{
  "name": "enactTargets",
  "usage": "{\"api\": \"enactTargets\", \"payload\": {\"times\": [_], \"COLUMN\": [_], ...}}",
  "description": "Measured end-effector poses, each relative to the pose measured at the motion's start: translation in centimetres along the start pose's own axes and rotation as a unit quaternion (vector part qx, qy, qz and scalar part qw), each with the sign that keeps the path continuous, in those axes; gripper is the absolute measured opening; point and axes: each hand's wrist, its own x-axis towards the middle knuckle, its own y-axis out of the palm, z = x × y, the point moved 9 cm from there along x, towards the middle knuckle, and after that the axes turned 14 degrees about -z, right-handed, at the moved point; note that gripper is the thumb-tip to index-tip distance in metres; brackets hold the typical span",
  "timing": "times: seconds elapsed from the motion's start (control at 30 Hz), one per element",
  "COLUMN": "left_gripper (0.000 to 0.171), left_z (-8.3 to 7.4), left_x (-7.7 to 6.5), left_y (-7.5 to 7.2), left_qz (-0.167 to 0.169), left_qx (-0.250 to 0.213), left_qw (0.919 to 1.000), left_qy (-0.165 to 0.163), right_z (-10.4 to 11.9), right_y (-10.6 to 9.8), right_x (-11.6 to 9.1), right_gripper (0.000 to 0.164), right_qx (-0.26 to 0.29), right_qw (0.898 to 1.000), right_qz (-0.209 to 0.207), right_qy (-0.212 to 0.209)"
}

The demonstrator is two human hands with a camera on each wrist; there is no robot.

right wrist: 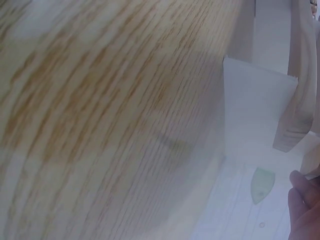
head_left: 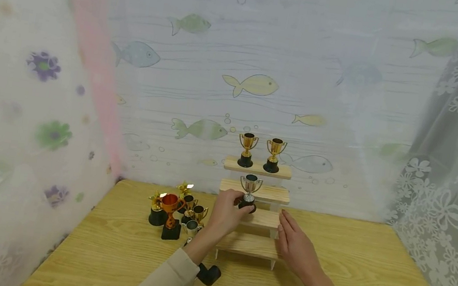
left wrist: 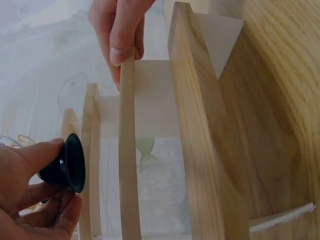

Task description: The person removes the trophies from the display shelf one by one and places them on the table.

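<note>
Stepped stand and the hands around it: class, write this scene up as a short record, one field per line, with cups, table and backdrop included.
Stand: four wooden steps
Top step: two gold cups, side by side
Left hand: holds a silver cup by its black base
Silver cup: upright
Right hand: at the right end of the third step down
Table: trophies grouped left of the stand
Backdrop: pale, printed with fish

The person is wearing pale beige sleeves (head_left: pixel 165 280); stubby, rounded black fittings (head_left: pixel 210 274) are jutting out beside both cuffs (head_left: pixel 185 266), with left hand (head_left: pixel 225 215) and right hand (head_left: pixel 299 250) showing bare.
</note>
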Motion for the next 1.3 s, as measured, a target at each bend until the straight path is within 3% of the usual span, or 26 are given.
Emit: {"api": "enactTargets", "payload": {"times": [0.47, 0.67, 0.97, 1.13, 1.3], "left_gripper": [0.022, 0.015, 0.02, 0.024, 0.016], "left_z": [0.1, 0.2, 1.1, 1.5, 1.8], "left_x": [-1.2, -1.5, -2.3, -2.9, -3.1], "left_y": [-1.3, -1.7, -1.9, -2.0, -2.1], "left_qz": [-0.003, -0.006, 0.004, 0.005, 0.004], "left_qx": [-0.001, 0.007, 0.014, 0.014, 0.02], "left_qw": [0.9998, 0.9992, 0.9998, 0.9998, 0.9997], "left_qy": [0.02, 0.039, 0.013, 0.015, 0.015], "right_z": [-0.3, -0.2, -0.1, -0.1, 0.0], "right_y": [0.2, 0.2, 0.0, 0.1, 0.0], "right_x": [0.0, 0.0, 0.1, 0.1, 0.0], "right_gripper": [0.045, 0.045, 0.045, 0.045, 0.045], "right_qx": [0.001, 0.001, 0.001, 0.001, 0.0], "right_qw": [1.0, 1.0, 1.0, 1.0, 1.0], "right_qz": [-0.003, -0.002, -0.005, -0.004, -0.006], "right_qy": [-0.002, 0.0, -0.002, -0.004, -0.007]}}
